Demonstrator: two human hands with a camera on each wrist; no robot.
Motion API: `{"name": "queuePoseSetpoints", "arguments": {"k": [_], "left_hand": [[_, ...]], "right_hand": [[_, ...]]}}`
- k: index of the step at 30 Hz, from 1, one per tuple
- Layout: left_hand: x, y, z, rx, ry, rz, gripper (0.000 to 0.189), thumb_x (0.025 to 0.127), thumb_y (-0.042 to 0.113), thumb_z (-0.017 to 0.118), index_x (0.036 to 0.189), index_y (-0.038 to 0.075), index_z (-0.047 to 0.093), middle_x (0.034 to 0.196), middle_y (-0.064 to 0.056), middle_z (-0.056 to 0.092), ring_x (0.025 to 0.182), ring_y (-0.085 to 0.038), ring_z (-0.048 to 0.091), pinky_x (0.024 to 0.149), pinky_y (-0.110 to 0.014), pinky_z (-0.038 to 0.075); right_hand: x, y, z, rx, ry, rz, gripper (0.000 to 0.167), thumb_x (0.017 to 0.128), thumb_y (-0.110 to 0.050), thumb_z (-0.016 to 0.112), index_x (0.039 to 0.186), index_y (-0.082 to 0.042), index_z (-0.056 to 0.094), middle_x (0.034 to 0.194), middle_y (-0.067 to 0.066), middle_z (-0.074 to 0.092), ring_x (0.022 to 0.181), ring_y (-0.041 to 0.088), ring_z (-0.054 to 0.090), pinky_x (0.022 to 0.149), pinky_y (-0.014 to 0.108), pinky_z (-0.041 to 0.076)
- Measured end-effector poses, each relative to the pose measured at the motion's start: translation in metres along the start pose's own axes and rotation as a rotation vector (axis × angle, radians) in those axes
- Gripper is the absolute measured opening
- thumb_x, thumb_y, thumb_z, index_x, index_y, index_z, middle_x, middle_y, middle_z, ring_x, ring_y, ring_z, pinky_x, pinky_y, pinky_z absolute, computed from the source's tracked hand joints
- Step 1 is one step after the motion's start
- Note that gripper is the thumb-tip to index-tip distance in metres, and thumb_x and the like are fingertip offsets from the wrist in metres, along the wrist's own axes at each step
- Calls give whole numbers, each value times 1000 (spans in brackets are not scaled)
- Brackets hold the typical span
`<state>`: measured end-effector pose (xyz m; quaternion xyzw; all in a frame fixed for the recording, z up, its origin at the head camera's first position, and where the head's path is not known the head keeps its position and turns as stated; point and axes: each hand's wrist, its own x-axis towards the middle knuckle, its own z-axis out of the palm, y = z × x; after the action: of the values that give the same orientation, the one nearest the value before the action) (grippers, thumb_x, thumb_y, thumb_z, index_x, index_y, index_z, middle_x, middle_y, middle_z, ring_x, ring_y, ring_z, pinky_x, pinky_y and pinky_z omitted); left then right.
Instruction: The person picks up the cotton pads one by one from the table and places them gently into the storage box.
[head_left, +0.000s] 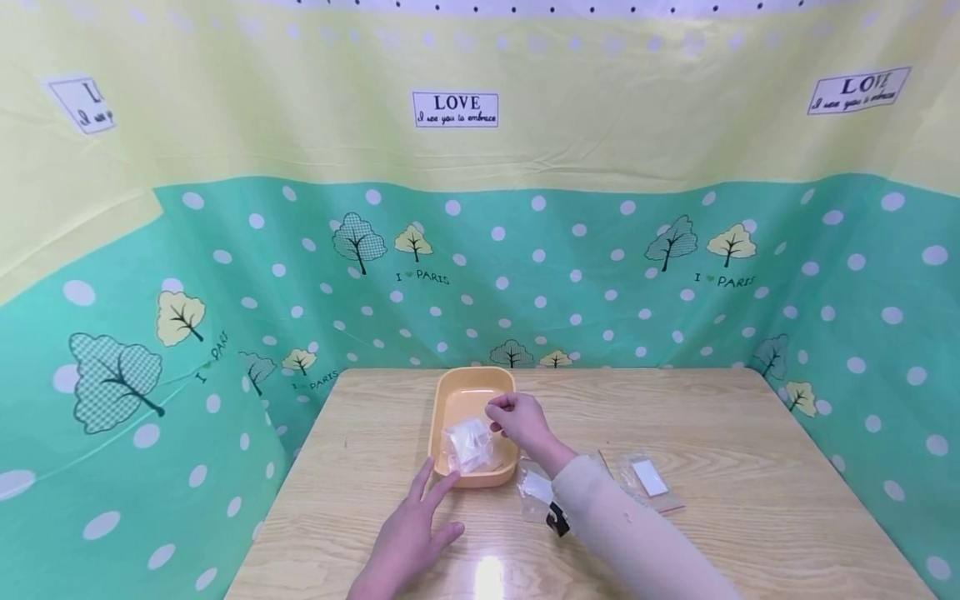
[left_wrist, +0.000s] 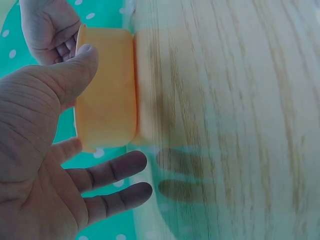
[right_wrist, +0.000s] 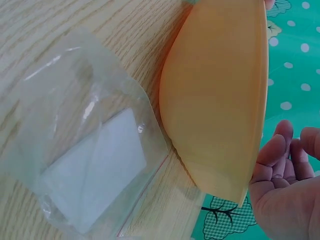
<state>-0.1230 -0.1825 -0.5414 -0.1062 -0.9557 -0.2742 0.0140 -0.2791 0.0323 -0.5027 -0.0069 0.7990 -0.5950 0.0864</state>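
An orange plastic tray [head_left: 454, 408] stands on the table, with a clear plastic bag holding something white [head_left: 468, 444] lying in its near part. My right hand [head_left: 525, 423] is over the tray's right side, fingers loosely curled and nothing visible in them. In the right wrist view those fingers [right_wrist: 274, 150] are close beside the tray's rim. My left hand [head_left: 411, 529] is spread at the tray's near left corner, its fingertips right at the rim. The left wrist view shows the thumb [left_wrist: 82, 62] overlapping the tray wall.
Right of the tray lies a clear bag with a white card [right_wrist: 97, 172], beside a black piece [head_left: 557, 518], partly behind my right sleeve. Farther right is another clear bag with a white rectangle [head_left: 649, 477]. A patterned curtain [head_left: 540, 283] surrounds the wooden table [head_left: 720, 433].
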Motion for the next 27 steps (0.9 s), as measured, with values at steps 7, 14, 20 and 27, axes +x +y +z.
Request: {"name": "queuePoseSetpoints", "arguments": {"k": [7,14,20,27], "left_hand": [[0,0,1,-5,-13,-14,79,92,41,83,161,31,48,177,-20,24,123,-55,67,87,-69,61],[2,2,0,-5,-29,-8,79,93,43,82,162,30,46,178,-20,22,124,-57,65,86,-69,61],[1,4,-3,4,-25,-12,79,92,42,83,161,30,47,177,-20,23,123,-58,65,86,-71,60],[-1,2,-5,16,-23,-11,79,92,43,83,161,30,47,177,-20,24,119,-57,68,83,-69,62]], "right_hand": [[-4,2,-9,-40,-20,-38,19,102,-20,71,113,-5,75,109,17,77,90,23,74,82,38,66],[-15,10,-55,-214,26,-115,21,102,-23,71,115,-8,76,103,8,77,91,22,74,80,33,65],[-27,28,-106,-303,73,-123,24,104,-23,69,119,-6,74,103,7,77,89,15,71,76,30,63],[-44,34,-145,-329,86,-142,32,106,-24,68,129,-2,71,109,12,77,92,17,72,76,26,60]]}}
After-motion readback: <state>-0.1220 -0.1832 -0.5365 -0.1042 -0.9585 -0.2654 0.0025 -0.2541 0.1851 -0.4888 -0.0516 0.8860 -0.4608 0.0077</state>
